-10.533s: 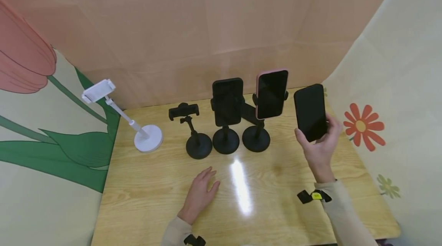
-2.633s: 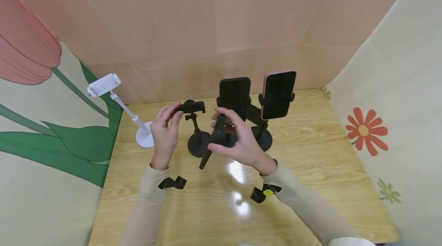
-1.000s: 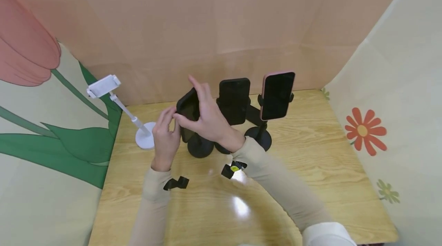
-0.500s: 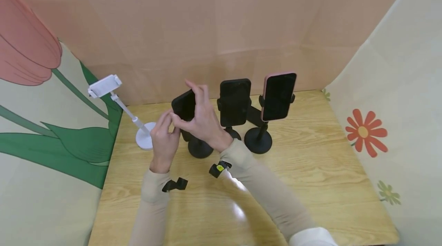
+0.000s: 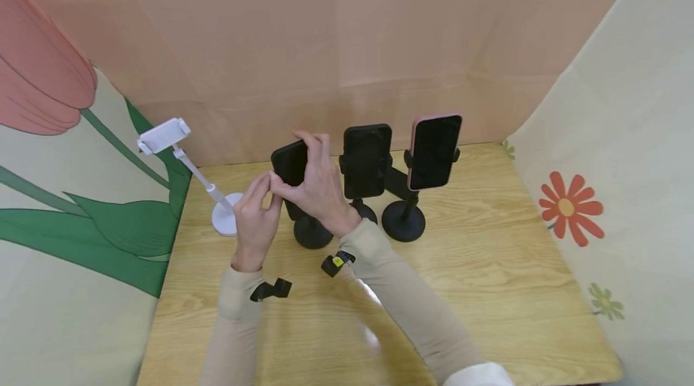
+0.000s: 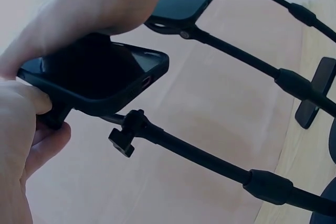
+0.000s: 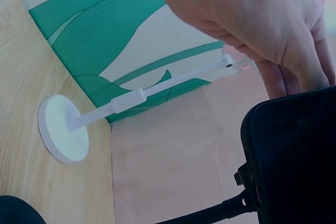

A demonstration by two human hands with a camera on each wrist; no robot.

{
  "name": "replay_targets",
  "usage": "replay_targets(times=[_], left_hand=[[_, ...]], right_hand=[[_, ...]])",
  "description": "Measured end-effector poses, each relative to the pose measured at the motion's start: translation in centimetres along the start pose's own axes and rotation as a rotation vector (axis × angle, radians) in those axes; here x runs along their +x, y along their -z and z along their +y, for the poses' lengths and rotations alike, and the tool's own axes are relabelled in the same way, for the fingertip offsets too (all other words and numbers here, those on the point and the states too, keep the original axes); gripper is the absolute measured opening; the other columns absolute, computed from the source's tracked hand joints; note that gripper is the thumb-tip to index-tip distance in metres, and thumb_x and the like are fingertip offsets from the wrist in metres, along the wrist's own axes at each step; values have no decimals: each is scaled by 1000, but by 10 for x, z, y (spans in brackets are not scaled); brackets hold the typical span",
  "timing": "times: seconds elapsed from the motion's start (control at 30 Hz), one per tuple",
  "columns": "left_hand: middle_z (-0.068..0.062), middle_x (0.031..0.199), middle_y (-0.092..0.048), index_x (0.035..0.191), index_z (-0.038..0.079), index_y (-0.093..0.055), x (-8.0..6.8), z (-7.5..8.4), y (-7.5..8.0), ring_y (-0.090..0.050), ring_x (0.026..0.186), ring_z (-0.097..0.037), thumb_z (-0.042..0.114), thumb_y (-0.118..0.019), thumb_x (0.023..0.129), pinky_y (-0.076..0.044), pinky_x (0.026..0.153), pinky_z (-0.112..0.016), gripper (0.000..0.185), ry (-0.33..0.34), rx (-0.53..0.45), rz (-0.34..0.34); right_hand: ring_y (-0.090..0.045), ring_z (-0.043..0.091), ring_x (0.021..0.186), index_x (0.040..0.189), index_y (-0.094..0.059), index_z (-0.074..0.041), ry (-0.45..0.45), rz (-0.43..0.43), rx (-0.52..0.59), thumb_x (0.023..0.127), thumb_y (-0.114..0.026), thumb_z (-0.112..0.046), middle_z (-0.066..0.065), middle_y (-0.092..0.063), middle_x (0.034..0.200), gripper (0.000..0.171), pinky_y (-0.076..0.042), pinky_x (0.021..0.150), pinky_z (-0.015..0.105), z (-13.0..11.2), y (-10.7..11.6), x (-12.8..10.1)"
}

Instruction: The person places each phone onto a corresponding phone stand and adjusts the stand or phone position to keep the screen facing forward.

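Observation:
A black phone sits at the leftmost black phone stand, whose round base stands on the table. My right hand grips the phone across its screen side, with the thumb at its left edge and fingers on the right. My left hand pinches the left side of the stand's black clamp; its fingertips meet the right thumb there. In the left wrist view, the stand's pole runs up behind the phone, and left fingers curl under the clamp. The phone hides most of the clamp.
A white phone stand is at the left. To the right, one black stand holds a black phone and another a pink-edged phone. A flat black rectangular thing lies behind them on the wooden table, near the backdrop.
The phone was upright in my right hand at the right, then came left to the leftmost stand. My left hand rose from the table to the clamp. Lately, the right hand shifted slightly left.

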State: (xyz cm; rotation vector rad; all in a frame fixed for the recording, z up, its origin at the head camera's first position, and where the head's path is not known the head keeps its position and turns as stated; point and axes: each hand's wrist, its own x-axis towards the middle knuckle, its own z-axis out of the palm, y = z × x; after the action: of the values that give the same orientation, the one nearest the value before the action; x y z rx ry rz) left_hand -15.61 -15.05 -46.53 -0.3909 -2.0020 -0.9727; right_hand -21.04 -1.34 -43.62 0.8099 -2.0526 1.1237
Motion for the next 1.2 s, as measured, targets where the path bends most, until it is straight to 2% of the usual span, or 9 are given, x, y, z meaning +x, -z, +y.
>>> replay_targets(times=[0.1, 0.37, 0.47, 0.6, 0.7, 0.93, 1.2], left_hand=[[-24, 105, -73, 103, -9, -73, 1, -1, 1, -73, 98, -38, -10, -73, 89, -61, 85, -48, 14, -6, -5, -13], [-25, 107, -74, 109, -11, -74, 1, -1, 5, -74, 99, -40, -10, -74, 88, -62, 85, -49, 21, -9, 2, -29], [-24, 108, -74, 112, -10, -74, -1, 0, 6, -75, 94, -37, -11, -71, 88, -63, 83, -41, 24, 4, -11, -25], [-24, 110, -74, 115, -10, -73, -3, -1, 5, -75, 88, -36, -14, -69, 87, -59, 85, -21, 28, 30, -43, -2], [-25, 110, -74, 115, -12, -73, -3, -1, 5, -74, 88, -38, -14, -69, 88, -54, 89, -12, 28, 41, -78, 3], [-27, 108, -74, 113, -14, -72, 1, -5, 9, -74, 91, -42, -19, -72, 85, -56, 90, -14, 29, 65, -178, -14], [-25, 103, -76, 109, -11, -75, 5, -4, 10, -75, 90, -41, -13, -75, 86, -55, 88, -12, 24, 95, -182, -21]], right_hand=[[-41, 16, 54, 140, -39, -1, 14, 14, -25, 79, -84, -31, 20, -45, 119, 82, -42, 44, 23, 1, 0, 0], [-46, 19, 59, 135, -39, 0, 64, 55, -104, 79, -84, -32, 21, -44, 116, 78, -45, 45, 24, 1, -3, -1], [-52, 21, 61, 132, -41, 0, 85, 85, -174, 80, -83, -34, 21, -45, 114, 75, -50, 47, 25, 1, -5, -2], [-57, 24, 63, 130, -43, 0, 107, 110, -241, 82, -82, -36, 21, -46, 112, 71, -56, 50, 27, 2, -7, -3], [-57, 24, 62, 130, -42, 0, 99, 118, -236, 82, -82, -36, 21, -46, 112, 71, -57, 50, 28, 2, -7, -4], [-56, 24, 64, 131, -43, -2, 84, 127, -230, 83, -80, -36, 20, -46, 113, 69, -56, 51, 28, 2, -7, -4], [-55, 24, 64, 132, -42, -3, 38, 123, -219, 84, -80, -35, 18, -45, 113, 69, -55, 50, 28, 0, -7, -4]])
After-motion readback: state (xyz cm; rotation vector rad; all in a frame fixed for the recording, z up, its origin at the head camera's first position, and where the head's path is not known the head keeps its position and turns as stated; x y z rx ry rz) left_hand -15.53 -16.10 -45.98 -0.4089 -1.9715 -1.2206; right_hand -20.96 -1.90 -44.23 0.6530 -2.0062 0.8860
